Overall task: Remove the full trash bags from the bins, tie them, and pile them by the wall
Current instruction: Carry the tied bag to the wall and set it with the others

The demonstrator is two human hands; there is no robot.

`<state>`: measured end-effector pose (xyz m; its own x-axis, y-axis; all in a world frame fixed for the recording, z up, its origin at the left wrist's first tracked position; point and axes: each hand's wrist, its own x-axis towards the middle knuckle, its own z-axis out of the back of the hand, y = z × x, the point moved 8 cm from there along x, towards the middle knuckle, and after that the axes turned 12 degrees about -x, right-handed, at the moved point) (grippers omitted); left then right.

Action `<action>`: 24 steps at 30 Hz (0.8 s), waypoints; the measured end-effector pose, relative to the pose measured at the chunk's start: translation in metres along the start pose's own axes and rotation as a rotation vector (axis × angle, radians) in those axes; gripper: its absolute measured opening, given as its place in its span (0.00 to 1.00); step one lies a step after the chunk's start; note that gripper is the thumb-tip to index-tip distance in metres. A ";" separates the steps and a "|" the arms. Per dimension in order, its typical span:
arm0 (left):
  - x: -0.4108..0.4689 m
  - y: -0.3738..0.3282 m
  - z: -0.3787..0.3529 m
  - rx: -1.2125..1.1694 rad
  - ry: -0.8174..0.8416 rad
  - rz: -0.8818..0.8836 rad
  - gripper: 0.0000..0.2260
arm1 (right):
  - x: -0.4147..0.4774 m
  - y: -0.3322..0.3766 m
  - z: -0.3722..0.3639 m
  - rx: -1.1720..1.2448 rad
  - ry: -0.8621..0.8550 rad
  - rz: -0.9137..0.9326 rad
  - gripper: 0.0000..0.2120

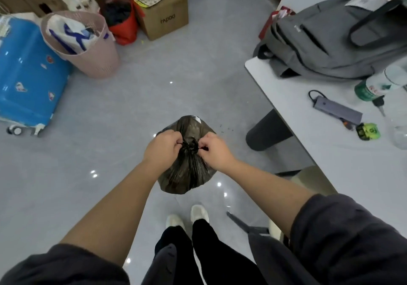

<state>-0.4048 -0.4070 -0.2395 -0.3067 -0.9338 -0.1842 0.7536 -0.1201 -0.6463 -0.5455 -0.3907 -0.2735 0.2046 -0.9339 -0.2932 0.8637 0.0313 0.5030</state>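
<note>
Two bare hands work at the centre, but the far left comes first: a glossy blue hard-shell suitcase (28, 71) stands on the grey floor, and just beside it a pink perforated plastic bin (88, 49) holds white and blue contents. Behind that sit a red plastic bag (123, 25) and a brown cardboard box (163, 14). In the middle, the left hand (161, 147) and right hand (214, 150) each pinch a strand of the gathered neck of a full dark translucent trash bag (187, 170), held in front of the person's white shoes. On the white table (330, 152) at right lies a grey fabric backpack (330, 40).
</note>
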 end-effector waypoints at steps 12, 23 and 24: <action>0.242 0.023 0.077 -0.002 0.094 -0.096 0.02 | 0.214 -0.011 0.095 -0.033 -0.118 -0.156 0.06; 0.444 -0.011 0.115 0.059 0.176 -0.183 0.02 | 0.364 -0.063 0.196 0.042 -0.226 -0.239 0.01; 0.462 -0.016 0.114 0.060 0.181 -0.184 0.03 | 0.377 -0.072 0.205 0.049 -0.230 -0.248 0.01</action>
<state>-0.4926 -0.8748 -0.2296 -0.5365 -0.8197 -0.2006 0.7070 -0.3067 -0.6373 -0.6249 -0.8176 -0.2538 -0.1227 -0.9671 -0.2228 0.8500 -0.2183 0.4795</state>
